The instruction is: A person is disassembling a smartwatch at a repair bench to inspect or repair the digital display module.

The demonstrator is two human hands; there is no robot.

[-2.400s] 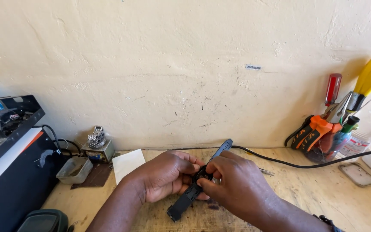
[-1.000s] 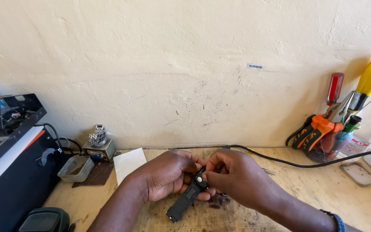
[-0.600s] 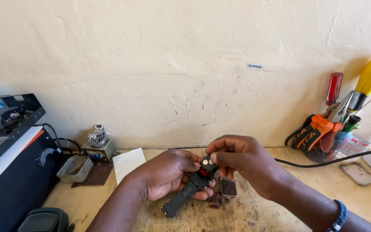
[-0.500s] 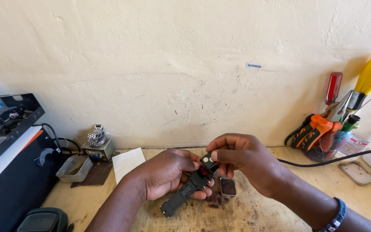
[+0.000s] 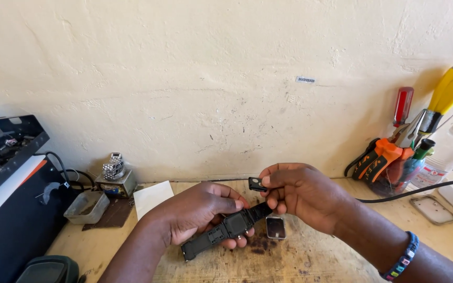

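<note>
My left hand (image 5: 200, 212) grips a black wristwatch (image 5: 225, 230) with a square case and a black strap, held low over the wooden bench. My right hand (image 5: 297, 191) is just to its right, pinching a small black flat part (image 5: 256, 184) between thumb and forefinger, a little above the watch. The lower fingers of my right hand touch the far end of the strap. A small square glass-like piece (image 5: 276, 228) lies on the bench under my right hand.
A holder (image 5: 394, 173) with pliers, red and yellow screwdrivers stands at the back right. A black cable (image 5: 420, 191) crosses the bench there. A black case (image 5: 6, 199), a small tray (image 5: 86, 207), a metal watch band (image 5: 114, 166) and a white card (image 5: 152, 197) lie left.
My right hand has put down the long black tool, lifted a small black part off the watch and raised it. The left hand has kept hold of the watch.
</note>
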